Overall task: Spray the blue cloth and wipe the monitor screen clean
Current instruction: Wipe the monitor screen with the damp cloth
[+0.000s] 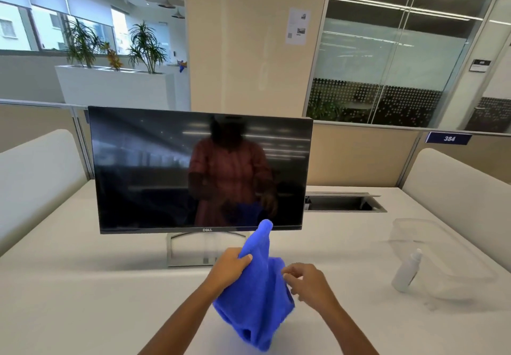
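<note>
A dark, switched-off monitor [154,172] stands on a silver stand at the back middle of the white desk [83,285]. In front of it my left hand [231,267] grips a bright blue cloth [257,296], which hangs bunched above the desk with one corner sticking up. My right hand [307,280] is just right of the cloth, fingers loosely curled at its edge; whether they pinch it cannot be told. A small white spray bottle [406,271] lies tilted inside a clear plastic tray [459,258] at the right.
A cable slot [343,202] with a raised lid opens in the desk right of the monitor. Cream padded side panels [36,177] flank the desk left and right. Low partitions run behind it.
</note>
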